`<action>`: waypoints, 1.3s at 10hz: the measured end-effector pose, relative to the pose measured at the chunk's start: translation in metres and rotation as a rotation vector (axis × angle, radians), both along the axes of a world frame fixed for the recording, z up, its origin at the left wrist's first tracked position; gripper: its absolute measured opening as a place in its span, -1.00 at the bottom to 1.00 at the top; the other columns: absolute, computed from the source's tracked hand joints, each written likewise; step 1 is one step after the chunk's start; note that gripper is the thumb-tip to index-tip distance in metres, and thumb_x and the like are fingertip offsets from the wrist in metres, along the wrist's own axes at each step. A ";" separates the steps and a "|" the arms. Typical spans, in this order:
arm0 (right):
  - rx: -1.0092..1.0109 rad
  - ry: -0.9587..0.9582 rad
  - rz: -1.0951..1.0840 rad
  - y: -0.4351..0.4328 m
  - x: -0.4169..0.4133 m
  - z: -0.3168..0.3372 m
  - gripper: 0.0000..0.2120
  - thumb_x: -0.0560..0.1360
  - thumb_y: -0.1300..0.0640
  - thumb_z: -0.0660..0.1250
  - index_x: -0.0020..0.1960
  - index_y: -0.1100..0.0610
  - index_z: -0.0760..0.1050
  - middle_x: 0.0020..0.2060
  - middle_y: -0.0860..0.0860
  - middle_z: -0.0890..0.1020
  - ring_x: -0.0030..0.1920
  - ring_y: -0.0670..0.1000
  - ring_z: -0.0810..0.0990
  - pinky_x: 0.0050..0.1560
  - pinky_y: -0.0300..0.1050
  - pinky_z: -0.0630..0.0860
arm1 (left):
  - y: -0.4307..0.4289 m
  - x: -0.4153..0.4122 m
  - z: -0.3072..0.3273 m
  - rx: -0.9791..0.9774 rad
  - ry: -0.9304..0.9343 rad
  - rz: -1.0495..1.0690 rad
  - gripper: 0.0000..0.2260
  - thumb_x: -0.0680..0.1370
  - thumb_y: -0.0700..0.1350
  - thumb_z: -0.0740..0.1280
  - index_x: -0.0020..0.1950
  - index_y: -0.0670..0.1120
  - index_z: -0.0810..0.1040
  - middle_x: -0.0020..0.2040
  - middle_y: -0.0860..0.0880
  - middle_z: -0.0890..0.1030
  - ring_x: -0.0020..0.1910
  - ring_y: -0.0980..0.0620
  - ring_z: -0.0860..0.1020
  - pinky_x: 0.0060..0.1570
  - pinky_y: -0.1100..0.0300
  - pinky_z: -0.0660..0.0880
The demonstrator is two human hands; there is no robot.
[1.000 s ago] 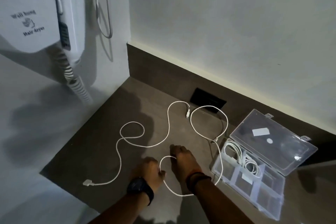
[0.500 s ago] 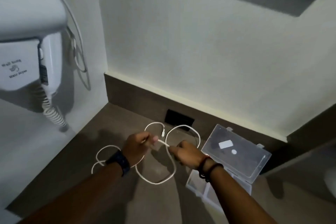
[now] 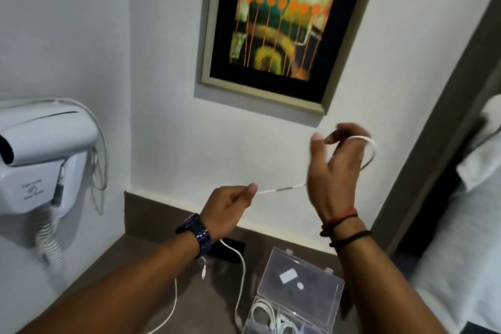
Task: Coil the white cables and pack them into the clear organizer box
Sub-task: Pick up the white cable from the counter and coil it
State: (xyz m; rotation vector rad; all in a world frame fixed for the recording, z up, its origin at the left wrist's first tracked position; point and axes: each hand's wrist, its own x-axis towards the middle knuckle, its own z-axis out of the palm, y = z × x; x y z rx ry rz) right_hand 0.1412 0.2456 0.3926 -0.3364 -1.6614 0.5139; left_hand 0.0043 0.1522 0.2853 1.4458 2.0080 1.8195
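Both hands are raised in front of the wall with a white cable stretched between them. My left hand pinches it between thumb and forefinger. My right hand is higher, and the cable loops over its curled fingers. The rest of the cable hangs down behind my left wrist to the brown counter. The clear organizer box stands open below my right forearm, lid leaning back, with coiled white cables inside.
A white wall-hung hair dryer with a coiled cord is mounted at the left. A framed painting hangs above the hands. A black socket plate sits at the counter's back. White bedding lies at the right.
Both hands lifted the cable off the counter and rose to wall height. The right hand went higher and wound a loop over its fingers. The view tilted up, revealing the painting.
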 end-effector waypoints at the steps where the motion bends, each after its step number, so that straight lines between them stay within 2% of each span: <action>1: 0.271 -0.806 -0.347 0.005 0.012 -0.016 -0.48 0.56 -0.22 -0.01 -0.25 0.16 0.45 -0.24 0.14 0.59 -0.17 0.16 0.55 -0.05 0.00 0.44 | 0.002 -0.002 0.027 0.066 0.143 0.104 -0.51 0.50 0.24 0.15 -0.49 -0.07 0.33 -0.54 0.02 0.29 -0.51 0.08 0.26 -0.39 0.15 0.23; 2: -0.211 -1.180 0.310 -0.013 0.025 -0.018 -0.37 0.50 -0.35 -0.14 -0.48 0.08 0.27 -0.52 -0.01 0.43 -0.45 0.03 0.40 -0.27 -0.08 0.37 | 0.002 -0.009 0.053 0.085 0.192 0.173 -0.46 0.51 0.23 0.15 -0.50 -0.15 0.29 -0.56 0.00 0.28 -0.52 0.05 0.29 -0.39 0.15 0.28; 3: -0.666 -0.713 1.265 -0.037 0.033 -0.003 -0.56 0.53 -0.17 0.09 -0.40 0.09 0.28 -0.56 -0.05 0.30 -0.52 -0.02 0.23 -0.41 -0.12 0.19 | 0.005 -0.006 0.062 0.042 0.126 0.071 -0.43 0.50 0.23 0.15 -0.54 -0.16 0.32 -0.55 -0.01 0.33 -0.56 0.20 0.39 -0.37 0.23 0.39; 4: -0.564 -0.024 1.417 -0.044 0.035 0.026 -0.83 0.50 0.08 0.24 -0.21 0.15 0.38 -0.41 0.00 0.47 -0.37 -0.02 0.41 -0.30 -0.18 0.39 | 0.009 0.011 0.053 -0.001 0.076 -0.076 -0.44 0.50 0.28 0.09 -0.60 -0.01 0.33 -0.63 0.09 0.37 -0.60 0.22 0.34 -0.44 0.46 0.28; 5: -0.120 0.156 0.469 -0.025 0.031 0.040 -0.93 0.51 0.14 0.21 -0.13 0.10 0.34 -0.28 0.00 0.44 -0.28 -0.16 0.40 -0.22 -0.37 0.36 | 0.005 0.024 0.046 -0.051 0.250 -0.105 -0.42 0.44 0.39 0.00 -0.58 0.02 0.37 -0.62 0.14 0.41 -0.58 0.18 0.35 -0.47 0.40 0.25; 6: 0.322 -0.564 -0.403 -0.004 0.032 0.022 -0.60 0.58 -0.12 0.03 -0.17 0.16 0.41 -0.28 0.12 0.52 -0.22 0.07 0.50 -0.15 -0.09 0.36 | -0.002 0.020 0.060 0.031 0.433 0.017 -0.34 0.46 0.39 -0.02 -0.45 -0.15 0.43 -0.60 -0.01 0.42 -0.57 0.03 0.40 -0.45 0.09 0.37; 7: 0.004 -1.147 0.080 -0.008 0.042 0.003 -0.34 0.51 -0.34 -0.19 -0.42 0.14 0.32 -0.45 0.07 0.47 -0.37 0.10 0.45 -0.21 -0.07 0.35 | -0.006 0.000 0.079 0.115 0.431 0.162 -0.41 0.50 0.27 0.06 -0.49 -0.16 0.42 -0.60 -0.10 0.46 -0.56 -0.07 0.45 -0.44 -0.04 0.43; 8: -0.510 -0.902 1.114 -0.031 0.046 0.008 -0.45 0.53 -0.27 -0.07 -0.38 0.13 0.30 -0.52 -0.06 0.34 -0.46 0.00 0.27 -0.33 -0.14 0.28 | -0.004 -0.010 0.081 0.089 0.272 0.126 -0.44 0.50 0.22 0.09 -0.53 -0.14 0.41 -0.62 0.02 0.40 -0.55 0.00 0.40 -0.32 -0.06 0.49; 9: -0.519 -0.223 1.470 -0.043 0.044 0.035 -0.70 0.56 -0.01 0.07 -0.21 0.15 0.39 -0.41 0.01 0.43 -0.37 0.01 0.37 -0.25 -0.20 0.41 | 0.002 0.003 0.067 0.030 0.173 -0.027 -0.43 0.48 0.27 0.06 -0.59 -0.05 0.42 -0.64 0.08 0.42 -0.57 0.17 0.40 -0.37 0.23 0.43; 10: -0.238 0.183 0.803 -0.031 0.041 0.054 -0.86 0.55 0.11 0.13 -0.17 0.06 0.37 -0.32 -0.02 0.43 -0.30 -0.10 0.40 -0.26 -0.29 0.38 | 0.004 0.017 0.057 0.009 0.303 -0.071 -0.46 0.47 0.28 0.04 -0.55 -0.06 0.32 -0.63 0.06 0.31 -0.58 0.12 0.26 -0.43 0.27 0.22; 11: 0.103 -0.071 -0.172 -0.010 0.030 0.038 -0.91 0.58 0.18 0.15 -0.10 0.13 0.36 -0.22 0.02 0.41 -0.22 -0.04 0.37 -0.17 -0.21 0.27 | -0.002 0.019 0.065 0.017 0.491 -0.044 -0.44 0.51 0.25 0.04 -0.47 -0.16 0.34 -0.58 0.05 0.27 -0.56 0.05 0.25 -0.48 0.13 0.22; 12: -0.353 0.035 -0.164 0.017 0.026 0.015 -0.77 0.59 0.15 0.16 -0.24 0.15 0.32 -0.37 -0.01 0.36 -0.35 -0.03 0.36 -0.34 -0.30 0.34 | -0.005 0.014 0.071 -0.025 0.553 -0.039 -0.42 0.51 0.25 0.02 -0.48 -0.19 0.32 -0.58 -0.03 0.28 -0.58 0.04 0.24 -0.48 0.05 0.25; 13: -0.990 0.442 0.143 0.038 0.047 0.032 -0.69 0.55 0.23 0.11 -0.36 0.07 0.25 -0.54 -0.04 0.29 -0.58 -0.07 0.27 -0.50 -0.23 0.18 | -0.008 0.006 0.057 -0.144 0.590 -0.041 -0.44 0.51 0.26 0.04 -0.50 -0.14 0.23 -0.61 0.01 0.19 -0.60 0.04 0.19 -0.47 0.13 0.17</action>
